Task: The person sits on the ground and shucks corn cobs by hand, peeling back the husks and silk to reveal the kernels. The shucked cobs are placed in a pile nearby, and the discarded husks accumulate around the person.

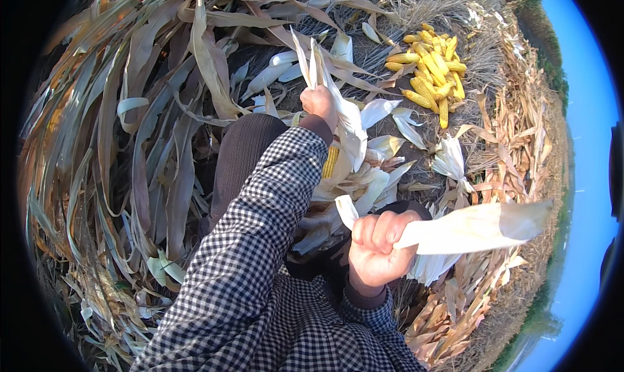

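My left hand point(320, 107) is closed around pale husk leaves point(341, 103) that fan out above and to its right. Just below that wrist, a yellow corn cob point(330, 162) shows between the sleeve and loose husks, partly hidden by my forearm. Nearer my body, my right hand point(383, 247) makes a fist around a long strip of dry husk point(475, 228), one end pointing right and a short curled end at the left. Beyond my hands, at the upper right, lies a pile of husked yellow corn cobs point(436, 69) on the ground.
Dry corn stalks and leaves point(161, 94) cover the left side. Several pale husks point(378, 177) lie between my knees. An empty husk point(451, 162) rests below the cob pile. A band of dry leaves point(516, 142) runs along the right, with sky beyond.
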The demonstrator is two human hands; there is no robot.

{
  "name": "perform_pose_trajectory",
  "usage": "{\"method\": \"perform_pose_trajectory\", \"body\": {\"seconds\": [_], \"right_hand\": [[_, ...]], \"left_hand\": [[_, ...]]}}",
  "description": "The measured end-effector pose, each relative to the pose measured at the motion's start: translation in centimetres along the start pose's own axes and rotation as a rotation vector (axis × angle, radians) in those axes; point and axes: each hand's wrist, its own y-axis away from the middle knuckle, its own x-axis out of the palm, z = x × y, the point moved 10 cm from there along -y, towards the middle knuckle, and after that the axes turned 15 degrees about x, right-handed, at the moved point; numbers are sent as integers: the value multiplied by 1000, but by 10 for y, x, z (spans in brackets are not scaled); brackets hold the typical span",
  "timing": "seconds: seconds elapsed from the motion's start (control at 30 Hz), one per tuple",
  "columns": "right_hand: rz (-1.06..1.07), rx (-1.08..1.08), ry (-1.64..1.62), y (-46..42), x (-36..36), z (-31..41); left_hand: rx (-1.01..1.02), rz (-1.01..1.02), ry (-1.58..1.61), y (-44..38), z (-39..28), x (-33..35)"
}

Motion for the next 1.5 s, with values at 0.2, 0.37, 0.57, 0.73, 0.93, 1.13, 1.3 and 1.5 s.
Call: {"method": "perform_pose_trajectory", "body": {"seconds": [0.2, 0.37, 0.57, 0.73, 0.93, 1.13, 1.3, 1.5], "right_hand": [[-394, -43, -18, 12, -78, 71], [-459, -4, 359, -18, -111, 61], [-525, 171, 563, -75, -115, 27], [-319, 243, 675, -96, -105, -16], [-470, 259, 546, -91, -127, -10], [-611, 171, 339, -87, -148, 5], [-659, -22, 283, -83, -166, 20], [-725, 9, 231, -80, -182, 19]], "left_hand": [[-87, 394, 437, -5, -20, 45], [-20, 676, 423, 56, -78, 40], [-46, 804, 544, 88, -117, 24], [-53, 957, 632, 103, -114, 32], [-167, 965, 574, 109, -84, 31], [-182, 988, 603, 115, -75, 23], [-139, 977, 495, 111, -77, 16], [22, 1340, 215, 170, -74, 26]]}}
